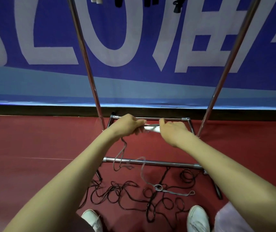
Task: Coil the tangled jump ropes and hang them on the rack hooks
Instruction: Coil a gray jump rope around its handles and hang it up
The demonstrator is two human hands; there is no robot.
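My left hand [128,125] and my right hand [173,129] are held out in front of me, gripping the white handles [151,128] of a grey jump rope between them. The grey rope [143,168] hangs from my left hand, drapes over the rack's near base bar and ends in a knot and a loop on the floor. A dark jump rope [127,195] lies in a wide tangle on the red floor near my feet. Handles of ropes hanging on the rack [177,5] show at the top edge.
The metal rack has two slanted uprights [87,64] and a rectangular base frame [150,162] on the red floor. A blue banner with large white letters [134,47] covers the wall behind. My white shoes [198,218] stand beside the tangle.
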